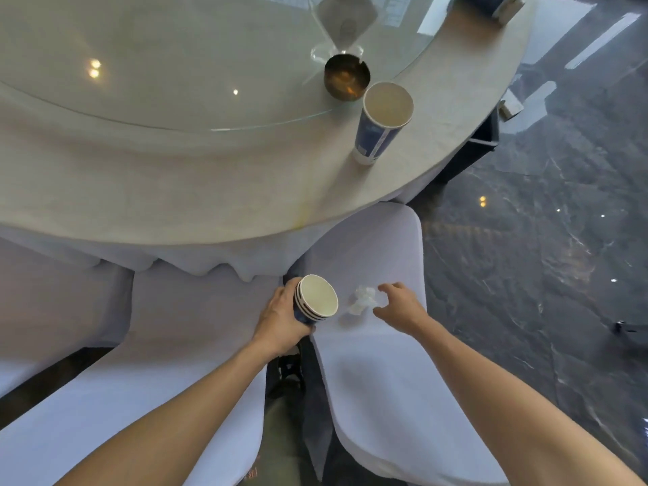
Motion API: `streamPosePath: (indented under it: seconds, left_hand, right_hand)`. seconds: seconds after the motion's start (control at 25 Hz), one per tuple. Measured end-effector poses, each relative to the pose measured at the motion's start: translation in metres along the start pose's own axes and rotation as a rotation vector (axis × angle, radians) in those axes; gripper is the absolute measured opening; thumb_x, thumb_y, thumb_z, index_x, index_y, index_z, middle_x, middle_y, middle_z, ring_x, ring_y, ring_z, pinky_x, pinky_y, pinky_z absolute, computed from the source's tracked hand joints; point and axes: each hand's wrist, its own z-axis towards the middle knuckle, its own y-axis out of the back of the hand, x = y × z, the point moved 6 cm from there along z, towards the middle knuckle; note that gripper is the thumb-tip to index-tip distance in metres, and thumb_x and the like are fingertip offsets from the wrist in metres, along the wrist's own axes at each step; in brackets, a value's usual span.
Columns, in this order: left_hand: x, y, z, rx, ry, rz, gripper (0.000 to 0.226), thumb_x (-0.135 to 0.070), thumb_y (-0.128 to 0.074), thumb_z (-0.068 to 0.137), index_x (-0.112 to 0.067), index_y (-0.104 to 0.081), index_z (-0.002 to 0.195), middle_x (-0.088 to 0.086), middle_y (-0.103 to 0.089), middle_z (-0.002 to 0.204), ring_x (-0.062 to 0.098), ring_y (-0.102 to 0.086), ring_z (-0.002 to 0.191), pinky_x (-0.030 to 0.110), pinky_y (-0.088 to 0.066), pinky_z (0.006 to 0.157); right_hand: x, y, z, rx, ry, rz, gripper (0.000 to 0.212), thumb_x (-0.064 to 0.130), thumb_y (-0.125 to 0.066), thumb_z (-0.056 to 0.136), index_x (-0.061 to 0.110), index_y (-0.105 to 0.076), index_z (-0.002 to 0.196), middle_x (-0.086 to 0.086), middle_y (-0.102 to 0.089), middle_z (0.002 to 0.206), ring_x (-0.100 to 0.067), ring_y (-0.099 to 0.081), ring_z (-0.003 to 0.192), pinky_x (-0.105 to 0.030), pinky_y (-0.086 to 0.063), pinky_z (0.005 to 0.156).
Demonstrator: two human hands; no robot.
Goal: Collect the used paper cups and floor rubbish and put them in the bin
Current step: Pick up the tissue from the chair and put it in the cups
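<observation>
From the head camera, the left hand (280, 315) is wrapped around a nested stack of paper cups (314, 299), its fingers closed on the blue outer wall; the stack is tipped so the open mouth faces right and slightly up. Several rims show one inside another (three or four, hard to count exactly), and the innermost cup looks empty, only its pale lining showing.

The right hand (399, 303) hovers just beside a crumpled white tissue (363, 299), fingers spread and curled, thumb and forefinger apart, holding nothing. The tissue lies on the white-covered seat of a chair (378, 363) pushed in under the table, between the stack of cups and the right hand. A second white-covered chair (168, 345) stands to the left, with a narrow dark gap between the two.

On the tabletop (175, 170), near its rounded edge, one blue paper cup (380, 124) stands upright; its inside looks pale and whether any liquid remains cannot be told. Just behind it, on the glass turntable (157, 64), sits a dark round metal ashtray (346, 80) with a notched rim, its interior showing only an amber glint. A clear stand (342, 26) rises behind the ashtray.

The dark marbled floor (526, 257) stretches to the right, with a small pale box-like item (511, 106) lying on it beyond the table's edge.
</observation>
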Motion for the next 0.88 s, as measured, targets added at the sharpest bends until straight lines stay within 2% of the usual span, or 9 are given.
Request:
streamPosePath:
  seconds: [0.16, 0.28, 0.4, 0.52, 0.6, 0.68, 0.76, 0.88]
  left_hand:
    - [0.009, -0.019, 0.021, -0.025, 0.015, -0.054, 0.094, -0.023, -0.091, 0.065, -0.033, -0.046, 0.146, 0.000, -0.056, 0.141, 0.024, -0.054, 0.133, 0.045, -0.049, 0.109]
    - [0.017, -0.044, 0.048, -0.043, 0.005, -0.061, 0.094, -0.017, -0.091, 0.067, -0.027, -0.046, 0.148, 0.003, -0.054, 0.143, 0.027, -0.053, 0.135, 0.046, -0.048, 0.110]
    - [0.027, -0.067, 0.074, -0.055, -0.005, -0.072, 0.094, -0.015, -0.091, 0.067, -0.026, -0.046, 0.148, 0.004, -0.055, 0.144, 0.027, -0.055, 0.135, 0.046, -0.049, 0.110]
    - [0.038, -0.085, 0.092, -0.054, -0.018, -0.072, 0.091, -0.016, -0.090, 0.066, -0.026, -0.048, 0.146, 0.003, -0.057, 0.142, 0.026, -0.056, 0.133, 0.044, -0.050, 0.108]
    - [0.046, -0.093, 0.098, -0.066, -0.004, -0.073, 0.089, -0.013, -0.089, 0.067, -0.023, -0.049, 0.145, 0.001, -0.058, 0.141, 0.023, -0.055, 0.133, 0.040, -0.049, 0.107]
    - [0.051, -0.099, 0.099, -0.070, 0.010, -0.076, 0.090, -0.014, -0.089, 0.066, -0.023, -0.048, 0.146, 0.000, -0.058, 0.142, 0.023, -0.053, 0.135, 0.041, -0.048, 0.109]
    - [0.055, -0.104, 0.097, -0.070, 0.013, -0.080, 0.091, -0.020, -0.088, 0.064, -0.026, -0.048, 0.145, -0.002, -0.057, 0.142, 0.024, -0.052, 0.136, 0.046, -0.048, 0.110]
    - [0.049, -0.105, 0.083, -0.057, 0.037, -0.085, 0.091, -0.014, -0.089, 0.067, -0.026, -0.046, 0.146, -0.002, -0.057, 0.143, 0.024, -0.050, 0.138, 0.042, -0.048, 0.109]
  right_hand:
    - [-0.017, -0.035, 0.040, 0.015, 0.011, -0.047, 0.081, 0.034, -0.075, 0.086, 0.028, -0.033, 0.154, -0.012, -0.016, 0.165, -0.040, -0.025, 0.145, -0.054, -0.041, 0.110]
    - [-0.030, -0.066, 0.081, 0.034, 0.025, -0.071, 0.095, 0.041, -0.080, 0.082, 0.037, -0.023, 0.157, -0.008, 0.007, 0.169, -0.041, -0.006, 0.152, -0.066, -0.031, 0.113]
    - [-0.041, -0.094, 0.121, 0.036, 0.055, -0.089, 0.099, 0.041, -0.080, 0.082, 0.038, -0.017, 0.159, -0.008, 0.015, 0.169, -0.042, 0.001, 0.154, -0.069, -0.030, 0.112]
    - [-0.052, -0.125, 0.151, 0.028, 0.113, -0.162, 0.094, 0.038, -0.078, 0.084, 0.034, -0.021, 0.158, -0.012, 0.007, 0.168, -0.042, -0.007, 0.152, -0.063, -0.040, 0.107]
    - [-0.056, -0.145, 0.164, 0.003, 0.184, -0.184, 0.087, 0.033, -0.077, 0.083, 0.029, -0.029, 0.156, -0.015, -0.008, 0.165, -0.043, -0.019, 0.147, -0.055, -0.050, 0.098]
    - [-0.057, -0.159, 0.170, -0.041, 0.241, -0.170, 0.071, 0.019, -0.073, 0.083, 0.021, -0.040, 0.147, -0.015, -0.027, 0.153, -0.043, -0.033, 0.135, -0.048, -0.056, 0.084]
    - [-0.056, -0.162, 0.170, -0.069, 0.245, -0.148, 0.047, 0.005, -0.060, 0.086, 0.013, -0.051, 0.132, -0.015, -0.041, 0.134, -0.040, -0.043, 0.118, -0.046, -0.055, 0.074]
    - [-0.056, -0.147, 0.153, -0.049, 0.253, -0.103, 0.030, -0.003, -0.048, 0.087, 0.007, -0.058, 0.113, -0.014, -0.050, 0.114, -0.039, -0.054, 0.101, -0.041, -0.051, 0.070]
